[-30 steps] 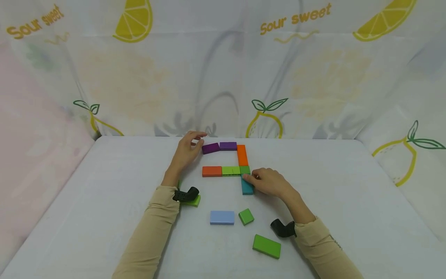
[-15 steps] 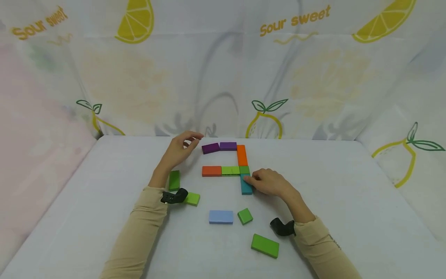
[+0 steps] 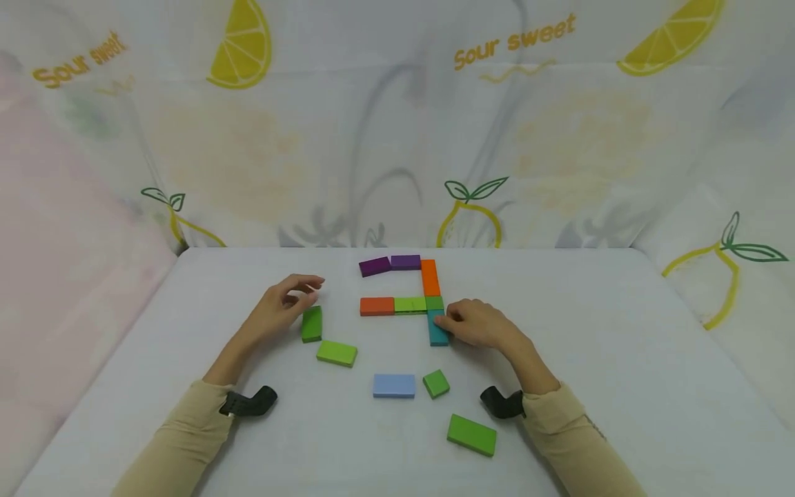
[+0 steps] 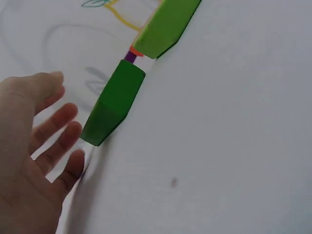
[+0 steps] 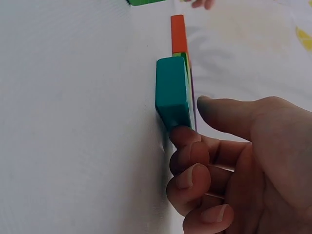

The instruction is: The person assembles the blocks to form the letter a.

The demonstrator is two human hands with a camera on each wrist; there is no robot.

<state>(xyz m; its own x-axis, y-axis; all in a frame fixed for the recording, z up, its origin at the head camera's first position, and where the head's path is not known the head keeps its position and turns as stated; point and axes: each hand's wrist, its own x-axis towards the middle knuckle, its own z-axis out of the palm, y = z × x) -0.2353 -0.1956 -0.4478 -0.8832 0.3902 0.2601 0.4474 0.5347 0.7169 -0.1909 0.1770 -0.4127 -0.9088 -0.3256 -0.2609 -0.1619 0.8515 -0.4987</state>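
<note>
Seven-block figure [image 3: 410,304]: laid on surface [image 3: 590,331], dark purple block [image 3: 375,267] askew. Right hand [image 3: 483,326]: curled round teal block [image 3: 437,335], the figure's near end. Left hand [image 3: 277,308]: loosely spread, empty, beside dark green block [image 3: 312,326]. Five loose blocks [image 3: 394,386]: apparently unplaced.

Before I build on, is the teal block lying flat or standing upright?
Flat: in the head view, the teal block shows its broad face up.

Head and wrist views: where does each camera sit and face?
Head: on the head, facing forward and down at the white table; left hand, right hand and beige sleeves show.
Left wrist: worn there, facing a dark-green rectangular block; left hand shows.
Right wrist: worn there, facing a teal rectangular block; right hand and left fingertips show.
Head and right wrist share this block.
</note>
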